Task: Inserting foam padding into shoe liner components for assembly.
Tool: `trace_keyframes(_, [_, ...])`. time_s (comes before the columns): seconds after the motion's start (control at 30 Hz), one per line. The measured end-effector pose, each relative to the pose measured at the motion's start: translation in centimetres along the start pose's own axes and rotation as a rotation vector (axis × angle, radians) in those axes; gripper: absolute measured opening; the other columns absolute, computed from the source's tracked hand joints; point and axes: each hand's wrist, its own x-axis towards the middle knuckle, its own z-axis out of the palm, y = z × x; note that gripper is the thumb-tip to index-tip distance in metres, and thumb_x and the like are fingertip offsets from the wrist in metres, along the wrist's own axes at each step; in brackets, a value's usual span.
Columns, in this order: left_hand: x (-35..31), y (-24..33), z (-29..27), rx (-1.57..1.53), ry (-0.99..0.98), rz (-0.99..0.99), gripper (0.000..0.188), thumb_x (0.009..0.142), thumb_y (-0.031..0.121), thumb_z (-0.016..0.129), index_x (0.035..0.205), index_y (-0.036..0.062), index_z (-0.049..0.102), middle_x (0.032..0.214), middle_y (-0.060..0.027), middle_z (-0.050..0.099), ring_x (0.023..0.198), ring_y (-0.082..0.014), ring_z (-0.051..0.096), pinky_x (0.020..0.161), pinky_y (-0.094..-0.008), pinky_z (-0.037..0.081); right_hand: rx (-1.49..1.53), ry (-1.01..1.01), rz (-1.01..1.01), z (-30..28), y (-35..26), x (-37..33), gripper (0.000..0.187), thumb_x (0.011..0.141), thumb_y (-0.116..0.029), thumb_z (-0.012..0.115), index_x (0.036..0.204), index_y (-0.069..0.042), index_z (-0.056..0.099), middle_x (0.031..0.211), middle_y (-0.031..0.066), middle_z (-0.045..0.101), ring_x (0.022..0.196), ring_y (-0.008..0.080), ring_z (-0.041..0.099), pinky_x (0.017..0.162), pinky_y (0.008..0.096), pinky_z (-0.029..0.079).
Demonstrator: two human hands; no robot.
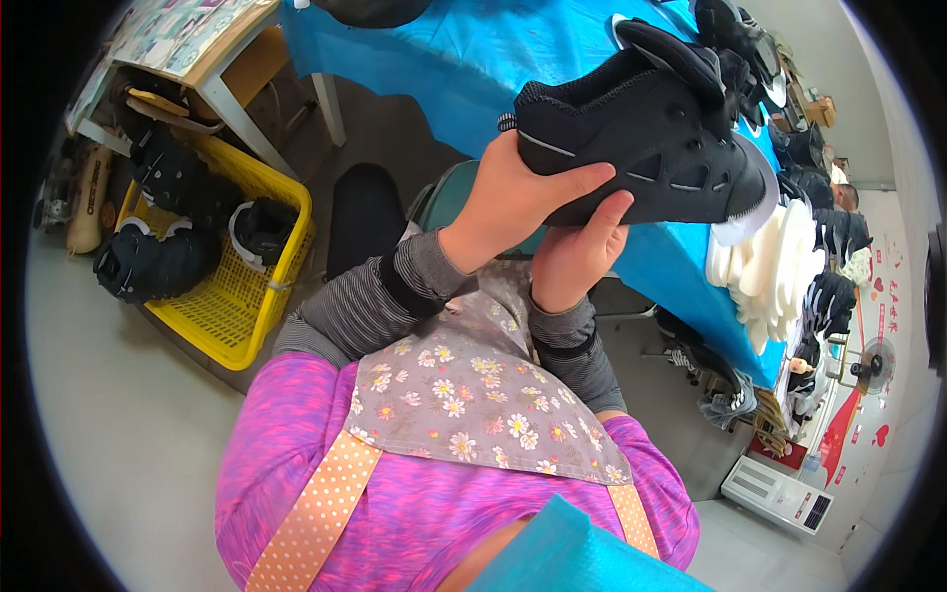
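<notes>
A black shoe upper [602, 148] with cut-out side openings is held up above my lap, its toe pointing right. White material [755, 197] shows at its toe end. My left hand [518, 192] grips the heel end, thumb along the side and fingers hidden behind. Lower down, my right hand [582, 252] closes on the bottom edge, thumb pressed against the side and fingers partly out of sight. Another black piece [671, 54] shows just behind the top of the shoe upper; whether it belongs to it I cannot tell.
A blue-covered table [464, 59] lies ahead, with stacked cream insole-like pieces [764, 261] and several black shoes [809, 148] along its right. On the left, a yellow basket [222, 331] holds black shoe pieces [163, 261] beside a wooden-edged table [178, 35]. A fan [873, 367] stands far right.
</notes>
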Motion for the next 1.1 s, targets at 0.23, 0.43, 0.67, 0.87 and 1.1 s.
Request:
trace_keyframes(0.23, [-0.4,0.0,-1.7,-0.046,0.003,-0.057,0.021,0.080,0.002,0.075,0.101,-0.0011,0.070,0.094,-0.0050,0.072,0.084,-0.0105,0.066,0.074,-0.0252,0.053,0.477,-0.728,0.732,-8.0,2.5,3.3,0.053,0.102,-0.048,0.044,0.128,-0.003,0.052,0.123,0.0062,0.061,0.112,0.0185,0.057,0.097,0.0364,0.043])
trace_keyframes(0.43, [-1.7,-0.3,-2.3,-0.213,-0.004,-0.121,0.030,0.081,0.001,0.074,0.110,-0.0016,0.067,0.103,-0.0052,0.070,0.093,-0.0119,0.064,0.084,-0.0272,0.051,0.200,-0.136,0.442,-3.4,-0.7,1.0,0.059,0.102,-0.048,0.043,0.145,-0.008,0.039,0.145,0.0105,0.046,0.132,0.0256,0.046,0.110,0.0431,0.037])
trace_keyframes(0.67, [-2.7,0.1,-3.4,-0.180,-0.076,-0.176,0.036,0.081,0.009,0.078,0.112,-0.0017,0.065,0.101,-0.0031,0.069,0.092,-0.0096,0.061,0.083,-0.0251,0.051,0.025,-0.176,0.047,-2.6,-1.1,1.1,0.052,0.099,-0.027,0.058,0.142,-0.003,0.041,0.141,0.0117,0.049,0.126,0.0269,0.051,0.108,0.0440,0.041])
trace_keyframes(0.87, [-2.5,1.1,-5.4,-0.115,0.036,-0.173,0.037,0.085,0.006,0.073,0.119,-0.0031,0.061,0.102,-0.0074,0.069,0.089,-0.0113,0.065,0.080,-0.0247,0.054,-0.046,-0.134,0.061,-2.8,-0.7,0.7,0.054,0.095,-0.019,0.064,0.141,-0.002,0.041,0.139,0.0110,0.050,0.124,0.0259,0.051,0.107,0.0424,0.040])
trace_keyframes(1.1, [-2.5,0.5,-6.7,-0.307,0.046,-0.198,0.031,0.086,0.004,0.072,0.113,-0.0050,0.063,0.098,-0.0105,0.070,0.085,-0.0143,0.068,0.079,-0.0269,0.056,0.200,-0.096,0.369,-1.5,-1.4,0.0,0.058,0.092,-0.014,0.066,0.143,-0.006,0.040,0.140,0.0081,0.050,0.128,0.0249,0.048,0.108,0.0412,0.037])
